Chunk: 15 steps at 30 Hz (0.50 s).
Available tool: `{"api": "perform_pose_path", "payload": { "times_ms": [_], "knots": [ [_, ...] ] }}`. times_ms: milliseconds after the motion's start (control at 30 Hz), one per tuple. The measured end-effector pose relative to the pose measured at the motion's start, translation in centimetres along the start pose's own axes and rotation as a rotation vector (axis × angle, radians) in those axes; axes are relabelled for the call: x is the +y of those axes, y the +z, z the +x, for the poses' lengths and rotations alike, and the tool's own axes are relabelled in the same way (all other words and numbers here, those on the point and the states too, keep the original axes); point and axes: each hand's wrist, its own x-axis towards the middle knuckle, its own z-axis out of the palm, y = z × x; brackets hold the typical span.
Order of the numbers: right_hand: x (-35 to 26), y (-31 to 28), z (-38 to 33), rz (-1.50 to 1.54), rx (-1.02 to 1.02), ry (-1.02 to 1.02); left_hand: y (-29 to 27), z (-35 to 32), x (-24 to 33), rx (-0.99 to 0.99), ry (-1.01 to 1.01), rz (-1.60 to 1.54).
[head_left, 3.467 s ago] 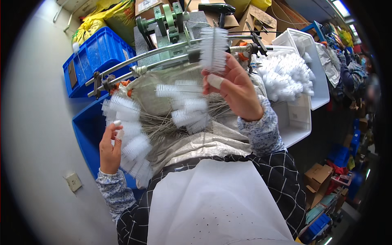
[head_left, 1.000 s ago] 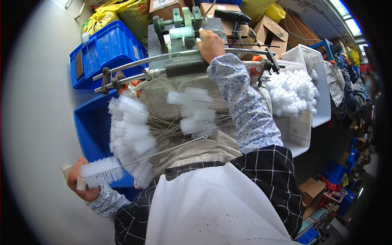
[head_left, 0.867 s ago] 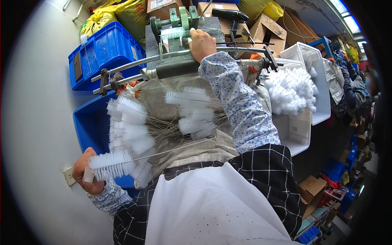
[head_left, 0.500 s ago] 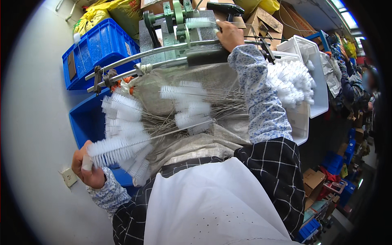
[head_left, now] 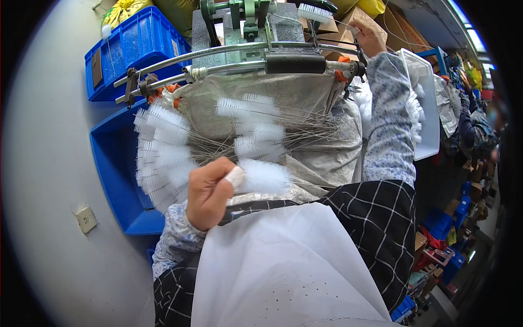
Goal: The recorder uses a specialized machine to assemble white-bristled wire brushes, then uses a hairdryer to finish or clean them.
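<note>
My left hand (head_left: 210, 193) is closed, with white tape on a finger, around the bristle end of a white tube brush (head_left: 266, 177) held low over my lap. The brush's wire stem points right. At the upper right, my right hand (head_left: 369, 38) is closed at the wire stem of another white tube brush (head_left: 316, 13), whose bristles lie to its left, beside the green machine (head_left: 249, 24). Between my hands, several finished-looking brushes rest on a grey sack cloth (head_left: 321, 163); one bunch (head_left: 163, 147) sits at the left, another (head_left: 256, 122) in the middle, their stems overlapping.
A curved metal rail with a black padded grip (head_left: 296, 62) crosses in front of the machine. Blue bins (head_left: 128, 60) stand at the left by the wall. At the right, a white bin (head_left: 427, 120) holds more brushes. Cardboard boxes (head_left: 357, 24) sit behind; another person (head_left: 479, 125) is far right.
My left hand has moved right and inward with its brush, to in front of the apron. My right hand has moved right, away from the machine, and its brush has shifted right with it.
</note>
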Motion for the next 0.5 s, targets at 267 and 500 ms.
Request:
{"api": "perform_pose_path", "payload": {
  "times_ms": [267,500],
  "knots": [
    [-16.7,-3.5,-11.5,0.581,-0.784,-0.281,4.7,4.8,-4.5,0.172,0.122,-0.007],
    [-15.3,1.7,-7.4,0.418,-0.226,0.041,3.8,9.5,-7.4,0.266,0.418,0.715]
  ]
}}
